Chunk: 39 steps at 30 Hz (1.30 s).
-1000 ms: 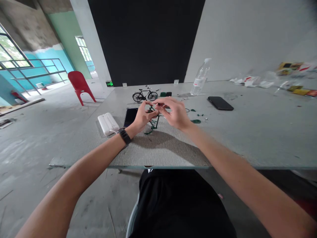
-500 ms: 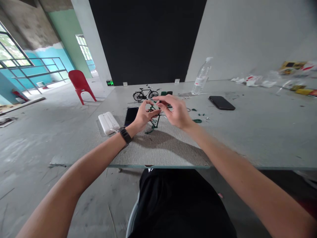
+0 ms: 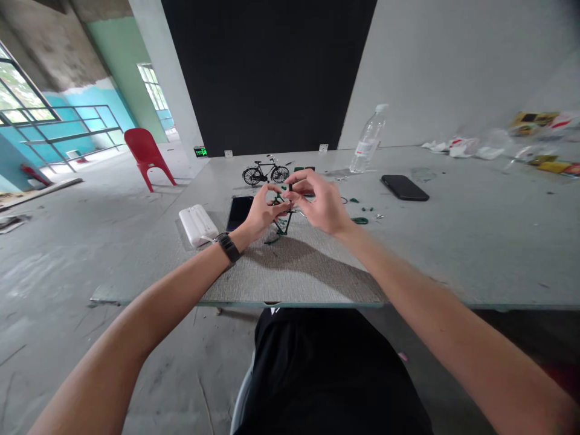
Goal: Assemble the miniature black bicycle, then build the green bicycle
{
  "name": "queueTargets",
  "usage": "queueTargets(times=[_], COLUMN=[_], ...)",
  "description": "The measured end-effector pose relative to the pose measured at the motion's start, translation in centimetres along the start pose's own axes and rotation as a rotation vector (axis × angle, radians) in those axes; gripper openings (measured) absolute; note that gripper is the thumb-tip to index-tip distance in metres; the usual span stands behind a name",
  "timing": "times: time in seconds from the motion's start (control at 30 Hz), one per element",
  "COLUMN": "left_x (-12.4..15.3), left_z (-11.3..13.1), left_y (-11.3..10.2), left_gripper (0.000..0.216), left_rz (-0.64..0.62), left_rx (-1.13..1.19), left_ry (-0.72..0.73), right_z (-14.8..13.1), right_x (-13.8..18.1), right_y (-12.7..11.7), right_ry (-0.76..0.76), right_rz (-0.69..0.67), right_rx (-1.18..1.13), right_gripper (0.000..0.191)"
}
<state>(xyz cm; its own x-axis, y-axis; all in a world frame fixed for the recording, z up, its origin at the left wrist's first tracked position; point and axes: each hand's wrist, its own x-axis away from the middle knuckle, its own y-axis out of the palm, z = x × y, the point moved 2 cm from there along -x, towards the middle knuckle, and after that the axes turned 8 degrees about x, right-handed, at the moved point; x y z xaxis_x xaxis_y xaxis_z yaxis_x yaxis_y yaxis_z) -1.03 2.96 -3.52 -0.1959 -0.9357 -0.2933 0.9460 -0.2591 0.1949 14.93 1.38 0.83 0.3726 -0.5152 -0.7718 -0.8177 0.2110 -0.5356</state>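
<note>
My left hand (image 3: 261,212) is closed around the upper part of a small dark green model bicycle frame (image 3: 285,226), which it holds just over the table. The lower tubes of the frame show beneath my fingers. With thumb and fingertips, my right hand (image 3: 319,199) pinches a thin dark upright stick (image 3: 290,188), perhaps a small screwdriver. Its lower end meets the frame at my left fingers, and the exact contact is hidden. Behind my hands stands a finished-looking black model bicycle (image 3: 265,172).
Small green parts (image 3: 359,220) lie right of my hands. A dark phone (image 3: 404,187) and a clear bottle (image 3: 368,140) are farther right. To the left are a white box-like device (image 3: 198,225) and a dark flat screen (image 3: 240,211). The table edge (image 3: 317,304) runs near my lap.
The fingers of my right hand have come down and closed on the dark stick; the index finger was raised before. My left hand and the frame stay nearly in place.
</note>
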Motion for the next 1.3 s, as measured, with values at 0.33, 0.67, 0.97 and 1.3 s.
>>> queueTargets(times=[0.33, 0.67, 0.97, 1.3], left_x=[-0.1, -0.3, 0.1, 0.2], left_z=[0.0, -0.4, 0.0, 0.3], left_y=[0.1, 0.0, 0.1, 0.4], left_gripper=[0.036, 0.036, 0.036, 0.033], left_rz=[-0.009, 0.012, 0.024, 0.000], left_rx=[0.008, 0.031, 0.050, 0.038], left_ry=[0.015, 0.023, -0.005, -0.025], right_z=[-0.2, -0.2, 0.2, -0.3], right_x=[-0.1, -0.1, -0.1, -0.1], right_y=[-0.2, -0.3, -0.3, 0.0], right_ry=[-0.032, -0.012, 0.034, -0.041], right_rz=[0.052, -0.013, -0.111, 0.043], right_rx=[0.072, 0.029, -0.104, -0.011], right_gripper=[0.019, 0.026, 0.036, 0.026])
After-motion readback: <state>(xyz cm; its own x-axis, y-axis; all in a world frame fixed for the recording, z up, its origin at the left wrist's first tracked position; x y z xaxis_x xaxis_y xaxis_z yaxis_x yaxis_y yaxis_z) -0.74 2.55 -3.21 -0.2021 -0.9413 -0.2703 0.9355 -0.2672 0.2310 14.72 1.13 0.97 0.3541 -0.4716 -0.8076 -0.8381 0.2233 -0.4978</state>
